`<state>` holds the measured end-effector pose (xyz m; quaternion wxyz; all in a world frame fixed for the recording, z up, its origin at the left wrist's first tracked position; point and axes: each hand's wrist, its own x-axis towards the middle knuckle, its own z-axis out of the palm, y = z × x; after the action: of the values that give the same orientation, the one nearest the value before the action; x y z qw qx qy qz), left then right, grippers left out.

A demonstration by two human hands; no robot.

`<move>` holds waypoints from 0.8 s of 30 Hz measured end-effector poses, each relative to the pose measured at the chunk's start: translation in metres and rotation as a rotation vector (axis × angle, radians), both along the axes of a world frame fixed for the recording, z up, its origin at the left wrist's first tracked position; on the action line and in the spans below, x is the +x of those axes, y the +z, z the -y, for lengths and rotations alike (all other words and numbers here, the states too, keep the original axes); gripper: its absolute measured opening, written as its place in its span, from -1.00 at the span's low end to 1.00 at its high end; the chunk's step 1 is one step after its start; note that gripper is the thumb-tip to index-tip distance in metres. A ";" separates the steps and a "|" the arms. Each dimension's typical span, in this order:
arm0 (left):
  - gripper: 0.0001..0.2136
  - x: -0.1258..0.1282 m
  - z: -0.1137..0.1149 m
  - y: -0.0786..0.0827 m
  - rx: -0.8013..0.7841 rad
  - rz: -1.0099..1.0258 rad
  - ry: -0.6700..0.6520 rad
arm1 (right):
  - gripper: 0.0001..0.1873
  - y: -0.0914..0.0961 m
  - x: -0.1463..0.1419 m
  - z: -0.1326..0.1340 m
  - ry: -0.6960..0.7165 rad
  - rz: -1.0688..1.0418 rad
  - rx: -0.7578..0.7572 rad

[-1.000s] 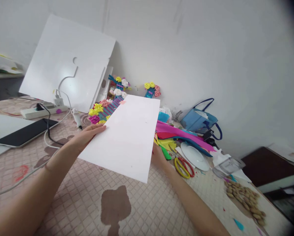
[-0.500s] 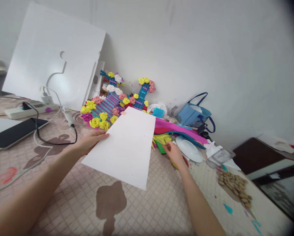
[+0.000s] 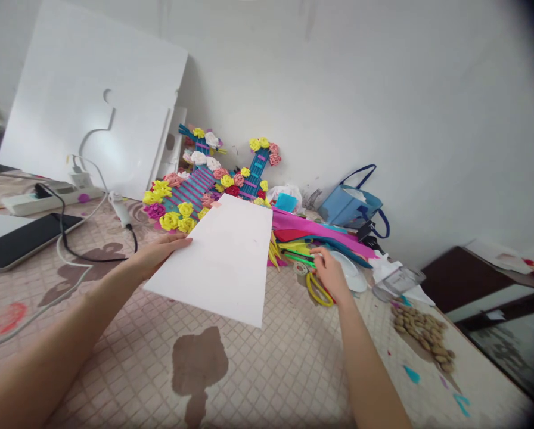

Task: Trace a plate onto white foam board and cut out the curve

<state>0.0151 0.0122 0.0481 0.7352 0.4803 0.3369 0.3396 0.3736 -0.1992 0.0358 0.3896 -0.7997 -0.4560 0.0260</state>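
My left hand (image 3: 162, 253) holds a white sheet of paper (image 3: 217, 256) by its left edge, thumb on top and the other fingers mostly hidden beneath. The sheet is raised at a slant above the table. At the right, my right hand (image 3: 332, 274) has its fingers closed at the end of a slim green and black thing (image 3: 299, 258), long like a pen; its exact kind is unclear. Just below that hand lie yellow-handled scissors (image 3: 317, 292) and a small clear roll (image 3: 300, 269). A white plate (image 3: 351, 274) is partly behind the hand.
Paper flowers on blue woven strips (image 3: 195, 190) stand at the back. Coloured paper (image 3: 311, 226), a blue bag (image 3: 350, 205), a clear container (image 3: 396, 283) and peanuts (image 3: 423, 333) are to the right. A phone (image 3: 25, 238), cables and a power strip (image 3: 47, 199) lie left.
My right hand has moved slightly right, and the slim green and black thing now shows at its fingers. The scissors are more exposed. The paper has shifted a little left.
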 end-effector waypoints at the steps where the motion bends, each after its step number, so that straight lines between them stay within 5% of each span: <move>1: -0.70 -0.001 -0.001 0.001 -0.017 -0.022 -0.046 | -0.72 0.004 0.005 0.004 0.033 -0.172 0.069; 4: -0.65 -0.004 -0.002 0.005 -0.048 -0.069 -0.174 | -0.66 0.011 0.016 0.010 0.148 -0.634 0.324; 8: -0.52 -0.005 0.001 0.006 -0.051 -0.078 -0.314 | -0.67 0.010 0.014 0.005 0.269 -0.908 0.543; 13: -0.51 -0.004 0.002 0.004 -0.063 -0.088 -0.404 | -0.77 0.005 -0.008 -0.003 0.358 -0.990 0.501; 20: -0.71 -0.004 -0.007 0.002 -0.063 0.007 -0.198 | -0.77 -0.003 -0.028 -0.013 0.401 -1.024 0.511; 24: -0.76 -0.005 -0.012 0.001 -0.006 0.062 -0.204 | -0.74 -0.014 -0.032 -0.021 0.334 -1.028 0.526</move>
<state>0.0097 0.0241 0.0491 0.7773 0.4993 0.2645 0.2767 0.3414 -0.1782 0.0218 0.7356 -0.4791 -0.3199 0.3564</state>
